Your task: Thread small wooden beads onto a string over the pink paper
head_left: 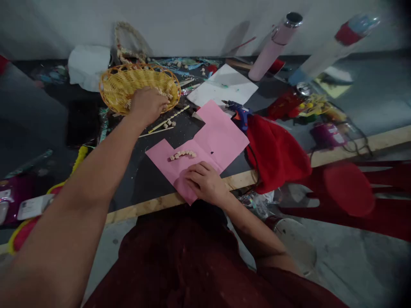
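My left hand [148, 105] reaches into a yellow woven basket [114, 87]. Its fingers are bent down among small pale cube-like pieces [165, 95], and their tips are partly hidden. On an unfolded sheet of pink paper [221, 139] lies a short curved row of similar pale pieces [183, 154]. Just below that row, my right hand [207, 182] rests on the paper near the table's front edge. Its fingers are curled close together, and whatever is between them cannot be made out.
Thin sticks [168, 119] and loose pieces lie beside the basket. A blue glue gun [240, 113], a red cloth [276, 149] and white paper [221, 87] are on the right. A pink flask [272, 47] and a bottle [334, 51] stand behind. A phone-like black slab [81, 122] lies left.
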{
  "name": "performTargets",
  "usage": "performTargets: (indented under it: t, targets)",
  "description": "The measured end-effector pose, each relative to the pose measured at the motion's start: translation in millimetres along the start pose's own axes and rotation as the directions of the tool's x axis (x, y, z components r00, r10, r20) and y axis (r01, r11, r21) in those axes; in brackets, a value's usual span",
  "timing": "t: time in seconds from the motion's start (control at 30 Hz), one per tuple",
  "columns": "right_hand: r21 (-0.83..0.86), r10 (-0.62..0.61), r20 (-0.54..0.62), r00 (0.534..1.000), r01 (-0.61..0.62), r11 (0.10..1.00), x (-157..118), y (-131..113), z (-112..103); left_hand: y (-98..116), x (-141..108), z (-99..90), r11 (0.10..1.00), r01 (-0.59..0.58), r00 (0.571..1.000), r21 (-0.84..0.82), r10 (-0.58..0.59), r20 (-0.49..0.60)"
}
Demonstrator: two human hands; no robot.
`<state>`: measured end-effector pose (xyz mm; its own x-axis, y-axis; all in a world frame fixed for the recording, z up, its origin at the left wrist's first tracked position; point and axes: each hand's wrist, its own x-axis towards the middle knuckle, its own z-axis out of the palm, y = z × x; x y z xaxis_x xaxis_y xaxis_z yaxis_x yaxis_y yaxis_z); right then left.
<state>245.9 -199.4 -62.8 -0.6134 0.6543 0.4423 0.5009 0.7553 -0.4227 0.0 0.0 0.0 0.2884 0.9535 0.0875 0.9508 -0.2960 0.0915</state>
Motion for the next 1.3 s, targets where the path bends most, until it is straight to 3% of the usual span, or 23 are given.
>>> performTargets:
  t: [0.13,0.3,0.43,0.57,0.63,0.7,0.83,1.3]
  targets:
    - [0.003,-0.015,-0.027,1.000,0.015,1.000,-1,1,1,-5,4,5.0,0.995,0.099,0.994,-0.023,-0.100,-0.043]
    - [-0.001,0.000,0.015,1.000,0.000,1.000,-2,2,2,-11,-16,-12.7,0.955,0.233,0.952,-0.185,-0.262,-0.155]
    - [0.015,0.025,0.041,0.999,-0.026,1.000,-2,2,2,4,-68,-23.7,0.939,0.197,0.920,-0.281,-0.277,-0.279]
    - [0.011,0.026,0.036,0.999,-0.026,1.000,-1,2,2,36,-137,-15.9,0.903,0.189,0.920,-0.386,-0.301,-0.253]
    - [-0.003,0.020,0.026,0.999,-0.020,1.000,-1,1,2,49,-165,-7.5,0.901,0.170,0.961,-0.399,-0.242,-0.135]
    - [-0.012,0.017,0.014,1.000,-0.016,1.000,-1,1,2,57,-181,0.2,0.900,0.199,0.973,-0.388,-0.230,-0.034]
    - [-0.012,-0.010,-0.029,1.000,0.009,1.000,-1,1,2,63,-187,9.7,0.900,0.232,0.972,-0.368,-0.229,0.052]
    - [-0.001,-0.013,-0.027,1.000,0.013,1.000,0,-1,0,64,-181,25.3,0.959,0.140,0.989,-0.246,-0.147,-0.010]
